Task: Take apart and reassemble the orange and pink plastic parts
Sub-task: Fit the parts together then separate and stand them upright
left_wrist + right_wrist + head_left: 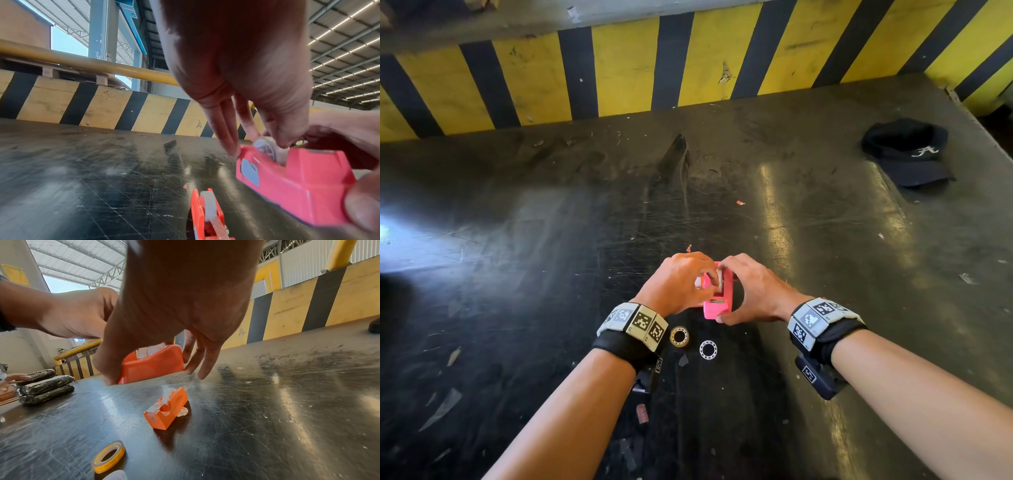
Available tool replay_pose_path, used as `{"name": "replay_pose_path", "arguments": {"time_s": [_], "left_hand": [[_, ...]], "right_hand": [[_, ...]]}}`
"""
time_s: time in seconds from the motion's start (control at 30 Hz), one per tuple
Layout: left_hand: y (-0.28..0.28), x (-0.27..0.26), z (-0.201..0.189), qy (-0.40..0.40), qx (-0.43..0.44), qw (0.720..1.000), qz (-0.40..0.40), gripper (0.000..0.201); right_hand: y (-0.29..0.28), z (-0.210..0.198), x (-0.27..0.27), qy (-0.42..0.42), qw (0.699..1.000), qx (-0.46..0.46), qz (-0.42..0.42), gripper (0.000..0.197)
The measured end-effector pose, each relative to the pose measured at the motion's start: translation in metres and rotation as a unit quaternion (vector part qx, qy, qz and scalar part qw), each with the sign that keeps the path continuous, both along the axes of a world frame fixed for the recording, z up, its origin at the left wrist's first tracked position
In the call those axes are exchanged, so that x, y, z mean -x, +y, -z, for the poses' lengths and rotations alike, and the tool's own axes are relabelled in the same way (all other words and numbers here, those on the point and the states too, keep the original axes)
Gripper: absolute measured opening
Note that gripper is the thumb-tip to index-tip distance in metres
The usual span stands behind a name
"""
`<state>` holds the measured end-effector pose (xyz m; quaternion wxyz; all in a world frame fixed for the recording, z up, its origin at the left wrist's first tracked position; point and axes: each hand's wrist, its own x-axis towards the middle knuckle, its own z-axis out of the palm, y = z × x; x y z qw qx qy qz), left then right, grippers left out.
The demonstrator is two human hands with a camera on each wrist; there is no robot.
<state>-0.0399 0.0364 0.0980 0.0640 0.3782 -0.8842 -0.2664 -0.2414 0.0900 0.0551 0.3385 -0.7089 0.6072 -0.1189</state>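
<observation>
Head view. Pink dispenser: a small boxy plastic tape holder, held just above the black table between both my hands. My right hand clamps it end to end, thumb on the near end, fingers curled over the far end. My left hand has its fingertips pinched on the pale roll in the dispenser's top slot. Nearer me than the dispenser lie a yellowish tape roll and a white ring, side by side. A black cap lies far off to the dispenser's right.

Left wrist view. The dispenser reads coral-red here, tilted, with a grey panel on its side. My thumb and a finger pinch the grey wheel in its slot. Only this view and the next show a second, smaller dispenser on the table below the held one.

Right wrist view. The held dispenser looks orange. The small dispenser stands under it, clear tape across its top. The tape roll lies nearer the camera. Dark wrapped bundles lie far to the dispenser's left, unseen elsewhere.
</observation>
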Motion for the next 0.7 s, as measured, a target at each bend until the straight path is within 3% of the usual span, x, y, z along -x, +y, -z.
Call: {"name": "replay_pose_path", "arguments": {"time_s": [0.17, 0.4, 0.7], "left_hand": [[0.001, 0.001, -0.011, -0.073, -0.076, 0.994, 0.02, 0.011], [0.011, -0.002, -0.006, -0.081, -0.085, 0.993, 0.027, 0.013], [0.027, -0.004, 0.015, -0.018, 0.105, 0.994, 0.02, 0.009]], "right_hand": [[0.0, 0.001, 0.0, 0.019, 1.0, -0.014, -0.008, 0.096], [-0.002, 0.006, -0.001, 0.023, 0.999, -0.021, 0.007, 0.096], [-0.004, 0.013, 0.004, -0.005, 0.999, -0.016, 0.039, 0.094]]}}
